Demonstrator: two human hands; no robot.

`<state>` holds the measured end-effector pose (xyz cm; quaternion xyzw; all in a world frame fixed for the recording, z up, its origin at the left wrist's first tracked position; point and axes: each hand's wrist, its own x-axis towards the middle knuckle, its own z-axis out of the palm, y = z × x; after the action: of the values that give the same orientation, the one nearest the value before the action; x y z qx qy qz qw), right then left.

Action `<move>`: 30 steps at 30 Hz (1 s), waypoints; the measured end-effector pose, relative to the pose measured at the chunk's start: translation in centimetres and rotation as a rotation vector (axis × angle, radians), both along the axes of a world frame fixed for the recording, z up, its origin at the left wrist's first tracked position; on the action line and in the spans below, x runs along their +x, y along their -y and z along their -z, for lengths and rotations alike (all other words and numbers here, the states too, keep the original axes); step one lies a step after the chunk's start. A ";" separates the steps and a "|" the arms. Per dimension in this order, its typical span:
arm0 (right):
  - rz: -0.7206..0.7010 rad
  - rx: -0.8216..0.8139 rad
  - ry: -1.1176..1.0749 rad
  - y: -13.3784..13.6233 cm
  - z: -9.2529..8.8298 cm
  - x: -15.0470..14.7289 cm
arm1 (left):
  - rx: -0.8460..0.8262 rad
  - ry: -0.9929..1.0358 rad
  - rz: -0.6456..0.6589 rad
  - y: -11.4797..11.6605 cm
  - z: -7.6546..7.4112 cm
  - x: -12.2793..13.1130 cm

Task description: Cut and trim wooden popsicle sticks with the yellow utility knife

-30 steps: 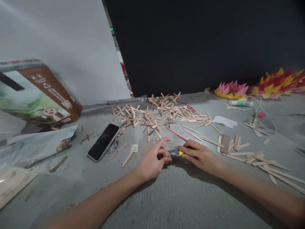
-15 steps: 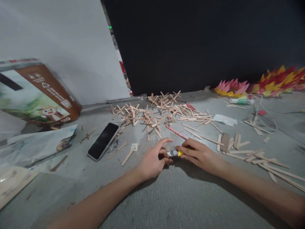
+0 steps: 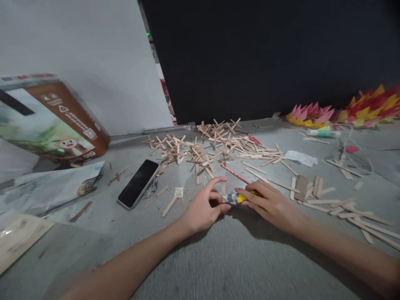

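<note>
My right hand point(image 3: 270, 204) grips a small object with a yellow body and a grey-and-white patterned front point(image 3: 231, 198); its exact kind is unclear. The front points left, into the curl of my left hand point(image 3: 204, 208). My left index finger arches over the top, and the thumb and other fingers are closed near the tip. Whatever they hold is too small to make out. Just beyond the grey front a short wooden craft stick point(image 3: 223, 188) shows. A red-and-white striped straw or stick point(image 3: 234, 173) lies behind my right fingers.
Crossed craft sticks point(image 3: 200, 152) are heaped at the back, with loose sticks point(image 3: 340, 204) to the right. A phone point(image 3: 138, 184) lies at left, near a brown printed bag point(image 3: 75, 125). Pink and yellow paper petals point(image 3: 311, 114), a glue stick point(image 3: 323, 133) and tissue point(image 3: 301, 158) are at right.
The whole view has shifted slightly, with things sitting a little further right. My hands keep nearly the same pose; the yellow-and-grey object tilts a bit differently between them.
</note>
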<state>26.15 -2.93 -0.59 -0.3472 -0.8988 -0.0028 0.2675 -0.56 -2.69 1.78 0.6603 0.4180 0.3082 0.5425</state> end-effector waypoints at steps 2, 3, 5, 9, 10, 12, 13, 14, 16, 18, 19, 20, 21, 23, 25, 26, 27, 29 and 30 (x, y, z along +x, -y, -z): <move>-0.001 0.012 -0.025 0.0 0.0 0.0 | -0.007 0.025 -0.007 0.0 0.0 0.0; -0.004 0.014 -0.039 -0.1 0.1 0.0 | -0.011 0.033 -0.007 0.0 0.1 0.0; -0.011 0.005 -0.058 -0.1 0.1 0.1 | -0.020 0.039 -0.004 -0.1 0.1 0.0; -0.008 -0.007 -0.083 -0.1 0.3 0.1 | -0.030 0.038 -0.002 -0.1 0.2 -0.1; -0.006 -0.001 -0.091 0.0 0.3 0.1 | -0.031 0.042 0.000 -0.1 0.2 -0.1; 0.003 0.006 -0.098 0.0 0.3 0.2 | -0.035 0.052 0.006 -0.1 0.2 -0.1; 0.008 0.007 -0.099 0.0 0.3 0.2 | -0.038 0.056 0.006 -0.1 0.2 -0.1; 0.012 0.006 -0.098 0.0 0.4 0.2 | -0.040 0.059 0.006 -0.1 0.2 -0.1; 0.014 0.005 -0.100 0.0 0.4 0.2 | -0.042 0.066 0.008 -0.1 0.2 -0.1; 0.011 0.006 -0.113 0.0 0.4 0.3 | -0.050 0.080 0.018 -0.2 0.1 -0.1; 0.011 0.005 -0.120 0.1 0.4 0.3 | -0.056 0.092 0.025 -0.2 0.1 -0.1; 0.011 0.001 -0.123 0.1 0.4 0.3 | -0.060 0.104 0.031 -0.2 0.1 -0.1; 0.015 -0.004 -0.124 0.1 0.4 0.3 | -0.061 0.115 0.034 -0.2 0.1 -0.1; 0.021 -0.013 -0.115 0.1 0.4 0.4 | -0.058 0.131 0.031 -0.1 0.1 0.0; 0.023 -0.009 -0.105 0.1 0.4 0.4 | -0.060 0.143 0.025 -0.1 0.1 0.1; 0.023 -0.003 -0.103 0.1 0.5 0.4 | -0.065 0.153 0.023 -0.1 0.1 0.1; 0.022 0.005 -0.103 0.1 0.5 0.4 | -0.070 0.165 0.024 -0.1 0.2 0.1; 0.011 0.014 -0.107 0.2 0.5 0.3 | -0.079 0.181 0.030 -0.1 0.3 0.1; 0.015 0.015 -0.122 0.2 0.4 0.3 | -0.083 0.179 0.031 -0.1 0.4 0.1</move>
<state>26.46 -3.16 -0.99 -0.3513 -0.8782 0.0095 0.3245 -0.47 -2.56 1.42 0.6135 0.3703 0.3399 0.6090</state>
